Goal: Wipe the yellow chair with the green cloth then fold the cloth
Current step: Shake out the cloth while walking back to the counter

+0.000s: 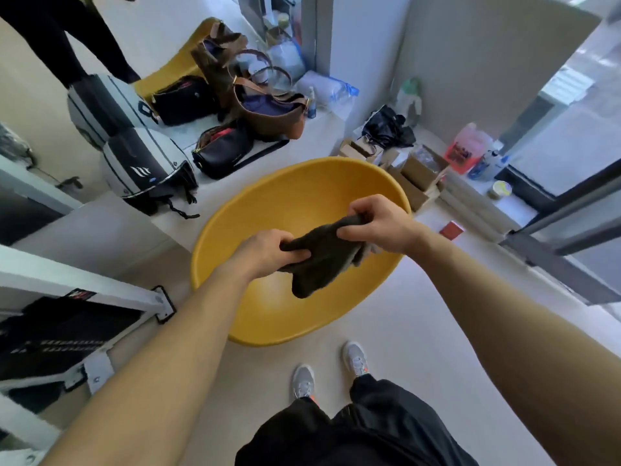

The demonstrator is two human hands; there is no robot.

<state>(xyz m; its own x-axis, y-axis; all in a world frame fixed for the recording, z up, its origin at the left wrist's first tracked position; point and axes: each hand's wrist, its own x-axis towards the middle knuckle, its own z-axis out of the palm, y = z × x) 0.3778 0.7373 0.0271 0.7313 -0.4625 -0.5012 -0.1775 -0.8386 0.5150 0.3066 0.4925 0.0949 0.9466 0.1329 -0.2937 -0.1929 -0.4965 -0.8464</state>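
Observation:
The yellow chair is a round bowl-shaped seat standing on the floor in front of me. Above its seat I hold the dark green cloth bunched between both hands, clear of the seat. My left hand grips the cloth's left end with curled fingers. My right hand pinches the upper right end. A loose flap of cloth hangs down between the hands.
A white helmet and several bags lie on a low ledge behind the chair. Cardboard boxes and bottles stand at the right by a window. A white frame is at my left. Another person's legs stand at the top left.

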